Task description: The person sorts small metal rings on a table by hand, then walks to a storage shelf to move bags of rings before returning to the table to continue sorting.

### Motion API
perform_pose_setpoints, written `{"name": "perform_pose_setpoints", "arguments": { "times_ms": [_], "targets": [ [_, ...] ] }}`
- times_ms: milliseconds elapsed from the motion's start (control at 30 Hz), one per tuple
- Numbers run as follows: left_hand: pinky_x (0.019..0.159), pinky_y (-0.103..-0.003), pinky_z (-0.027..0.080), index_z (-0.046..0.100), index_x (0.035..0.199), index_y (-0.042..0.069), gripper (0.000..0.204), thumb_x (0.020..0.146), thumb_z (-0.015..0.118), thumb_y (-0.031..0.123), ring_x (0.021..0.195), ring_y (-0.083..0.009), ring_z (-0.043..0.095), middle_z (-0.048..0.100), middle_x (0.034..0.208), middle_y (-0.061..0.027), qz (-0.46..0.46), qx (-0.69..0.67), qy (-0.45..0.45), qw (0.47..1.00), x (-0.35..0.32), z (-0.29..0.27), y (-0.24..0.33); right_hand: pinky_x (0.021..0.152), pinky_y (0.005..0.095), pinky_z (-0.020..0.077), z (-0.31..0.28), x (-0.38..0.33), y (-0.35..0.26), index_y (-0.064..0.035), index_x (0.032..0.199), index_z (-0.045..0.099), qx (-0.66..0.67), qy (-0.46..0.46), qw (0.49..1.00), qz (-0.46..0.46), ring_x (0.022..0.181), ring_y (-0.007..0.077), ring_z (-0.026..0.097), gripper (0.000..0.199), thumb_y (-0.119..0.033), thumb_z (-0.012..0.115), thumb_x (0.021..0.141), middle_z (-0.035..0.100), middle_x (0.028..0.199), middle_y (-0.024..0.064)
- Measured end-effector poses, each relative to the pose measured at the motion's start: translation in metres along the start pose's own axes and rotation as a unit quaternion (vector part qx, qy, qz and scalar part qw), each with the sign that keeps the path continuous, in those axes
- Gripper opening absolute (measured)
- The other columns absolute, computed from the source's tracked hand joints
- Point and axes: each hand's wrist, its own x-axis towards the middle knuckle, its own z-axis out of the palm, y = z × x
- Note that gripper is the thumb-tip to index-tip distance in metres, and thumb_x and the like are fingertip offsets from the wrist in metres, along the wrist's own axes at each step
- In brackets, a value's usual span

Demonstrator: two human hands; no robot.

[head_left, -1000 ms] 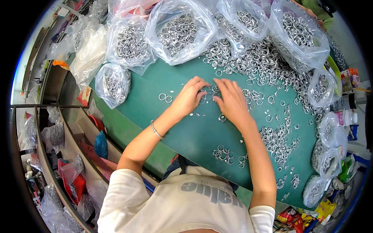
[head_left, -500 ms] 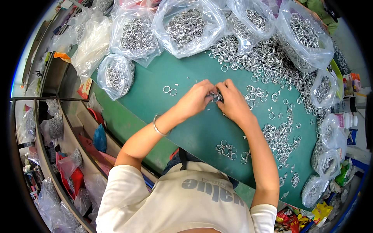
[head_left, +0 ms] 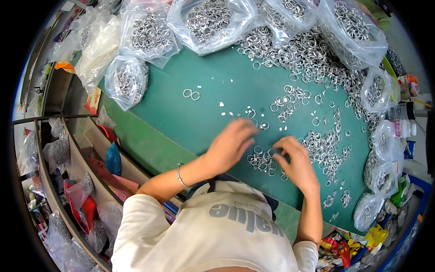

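Observation:
Over the green tabletop [head_left: 181, 122], my left hand [head_left: 230, 144] is slightly blurred, its fingers curved and apart, with nothing seen in them. Just beyond its fingertips lie a few loose silver rings [head_left: 264, 125] and small white bits [head_left: 222, 104]. My right hand [head_left: 297, 163] is at the right edge of a small cluster of rings [head_left: 260, 162] close to the table's front edge. Its thumb and fingers are spread, close to one ring [head_left: 272, 153]; whether they touch it I cannot tell. A pair of rings [head_left: 195, 96] lies apart at the left.
Large ring heap [head_left: 312, 56] covers the back right. Clear plastic bags of rings [head_left: 147, 38] line the back and right sides. Smaller ring groups [head_left: 324, 145] lie right of my right hand. Shelves [head_left: 77, 154] with bagged goods stand at the left.
My hands have parted and drawn back toward me from the table's middle, where they were together on some rings. Loose rings and white bits now show on that spot.

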Motion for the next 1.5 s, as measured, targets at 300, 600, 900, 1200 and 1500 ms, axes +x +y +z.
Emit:
{"name": "perform_pose_setpoints", "arguments": {
  "times_ms": [300,600,900,1200,1500],
  "targets": [
    [0.082,-0.039,0.044,0.059,0.104,0.001,0.026,0.079,0.064,0.0,0.093,-0.0315,0.053,0.054,0.102,-0.0128,0.002,0.062,-0.107,0.992,0.004,0.005,-0.01,0.079,0.039,0.0428,0.018,0.023,0.007,0.0006,0.099,0.057,-0.176,0.102,0.974,-0.105,0.092,0.0299,0.053,0.026,-0.004,0.066,0.075,0.054,0.093,0.0129],
    [0.082,-0.039,0.044,0.055,0.112,0.001,0.031,0.081,0.06,-0.002,0.094,-0.0329,0.05,0.051,0.109,-0.0154,-0.014,0.03,-0.104,0.994,-0.011,0.019,0.014,0.08,0.0397,0.0423,0.016,0.007,0.014,-0.0008,0.099,0.055,-0.124,0.109,0.983,-0.077,0.091,0.0309,0.051,0.031,-0.006,0.071,0.072,0.053,0.094,0.0125],
    [0.078,-0.037,0.041,0.061,0.103,0.003,0.025,0.079,0.065,0.003,0.088,-0.0278,0.051,0.052,0.104,-0.0102,0.025,0.046,-0.123,0.991,0.007,0.014,0.015,0.076,0.0376,0.0392,0.003,-0.045,0.013,-0.0013,0.096,0.06,-0.149,0.106,0.982,-0.055,0.09,0.0284,0.051,0.026,-0.006,0.07,0.073,0.054,0.096,0.0091],
    [0.075,-0.035,0.039,0.061,0.085,0.006,0.015,0.073,0.07,0.006,0.088,-0.0246,0.05,0.051,0.088,-0.0063,0.086,0.211,-0.236,0.945,0.032,0.025,0.018,0.096,0.0431,0.0374,0.011,-0.073,0.021,-0.0009,0.115,0.056,-0.088,0.187,0.978,-0.002,0.113,0.034,0.048,0.042,-0.007,0.069,0.075,0.053,0.12,0.0132],
    [0.067,-0.028,0.044,0.062,0.091,0.002,0.012,0.079,0.065,0.002,0.079,-0.0159,0.059,0.064,0.085,-0.0043,-0.059,-0.064,-0.159,0.983,0.047,0.018,0.014,0.092,0.0419,0.0379,-0.003,-0.038,0.056,-0.0061,0.109,0.059,-0.237,0.249,0.939,0.01,0.112,0.0309,0.048,0.035,-0.008,0.069,0.075,0.052,0.118,0.0113]
  ]
}}
